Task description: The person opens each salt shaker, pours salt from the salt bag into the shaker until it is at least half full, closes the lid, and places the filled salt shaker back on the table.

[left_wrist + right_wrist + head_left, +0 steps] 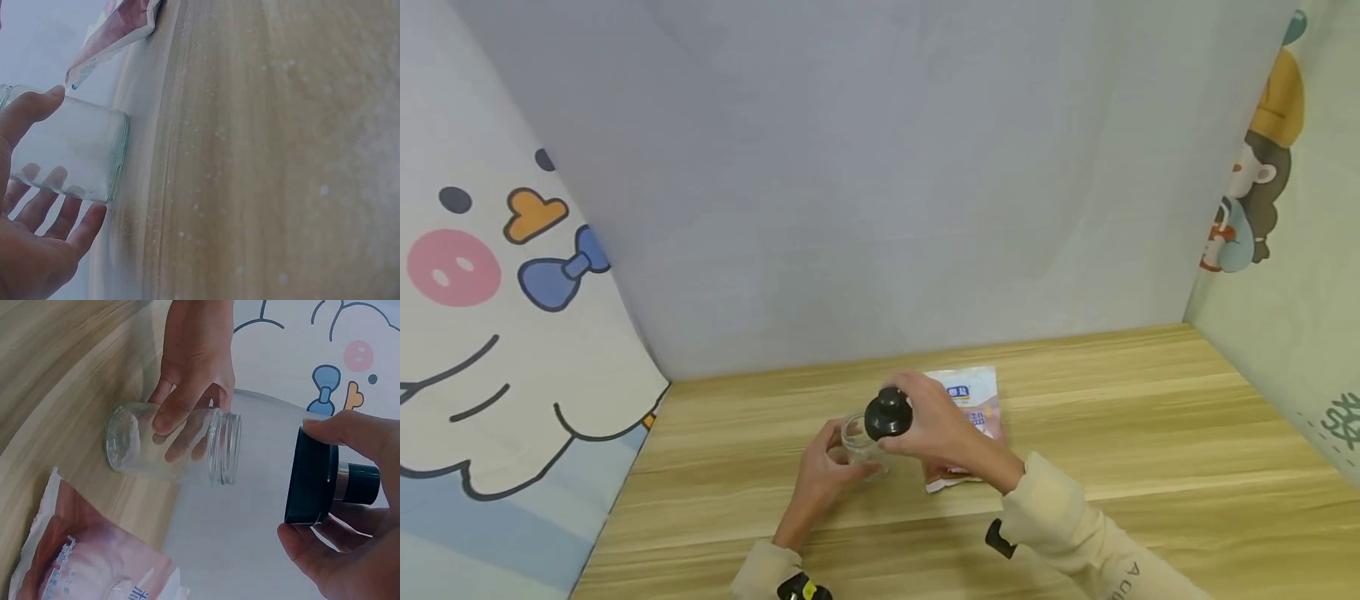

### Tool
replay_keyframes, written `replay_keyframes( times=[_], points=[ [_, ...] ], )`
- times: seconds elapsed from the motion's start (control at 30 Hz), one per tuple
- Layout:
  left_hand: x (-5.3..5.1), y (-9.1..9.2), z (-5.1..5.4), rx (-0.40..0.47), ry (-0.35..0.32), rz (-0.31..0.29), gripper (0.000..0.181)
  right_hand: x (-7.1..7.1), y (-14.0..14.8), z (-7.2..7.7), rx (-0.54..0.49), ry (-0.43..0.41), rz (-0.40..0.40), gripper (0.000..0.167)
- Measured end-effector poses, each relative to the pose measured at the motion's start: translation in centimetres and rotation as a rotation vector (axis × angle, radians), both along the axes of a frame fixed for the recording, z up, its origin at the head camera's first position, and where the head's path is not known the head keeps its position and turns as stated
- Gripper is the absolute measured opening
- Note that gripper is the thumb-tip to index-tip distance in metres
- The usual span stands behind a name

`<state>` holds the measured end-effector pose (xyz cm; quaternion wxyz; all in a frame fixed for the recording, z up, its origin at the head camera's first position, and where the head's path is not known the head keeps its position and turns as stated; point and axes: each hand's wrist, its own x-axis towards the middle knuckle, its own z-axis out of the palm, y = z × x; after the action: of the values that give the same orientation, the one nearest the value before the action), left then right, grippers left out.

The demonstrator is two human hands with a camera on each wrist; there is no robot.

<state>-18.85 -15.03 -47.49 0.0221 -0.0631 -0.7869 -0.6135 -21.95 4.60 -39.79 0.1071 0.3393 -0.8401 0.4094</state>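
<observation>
Your left hand [827,475] is wrapped on the glass jar [147,453], thumb on one side and fingers curled round the other. The jar stands near the middle of the wooden table [722,450], its long axis close to upright, its open threaded mouth facing up; whether its base sits flush on the wood, you cannot tell. Your right hand [936,425] pinches the black lid [309,478] by its rim, thumb opposite fingers. The lid is above the jar's mouth and apart from it, its knob [891,400] pointing up and away, its underside turned toward the opening; its axis runs roughly along the jar's. Just beside, partly beneath your right hand, the packet [988,408] lies flat, its length running from the far edge toward you.
</observation>
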Motion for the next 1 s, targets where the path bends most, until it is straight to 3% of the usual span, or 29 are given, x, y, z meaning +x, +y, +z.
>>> replay_keyframes(
  times=[0.2, 0.5, 0.7, 1.0],
  points=[
    [0.2, -0.1, 0.1, -0.030, -0.019, 0.022, 0.060, 0.7, 1.5, -0.3, -0.024, 0.012, -0.007, 0.046],
    [0.2, 0.0, 0.3, -0.047, -0.029, 0.015, 0.063, 1.0, 4.0, -1.0, -0.060, 0.016, -0.079, 0.046],
    [0.0, 0.0, 0.4, -0.052, -0.028, 0.007, 0.063, 1.0, 5.6, -1.9, -0.050, -0.022, -0.111, 0.050],
    [0.1, 0.0, 0.3, -0.051, -0.033, -0.009, 0.064, 1.1, 8.2, -3.3, -0.065, 0.012, -0.148, 0.048]
  ],
)
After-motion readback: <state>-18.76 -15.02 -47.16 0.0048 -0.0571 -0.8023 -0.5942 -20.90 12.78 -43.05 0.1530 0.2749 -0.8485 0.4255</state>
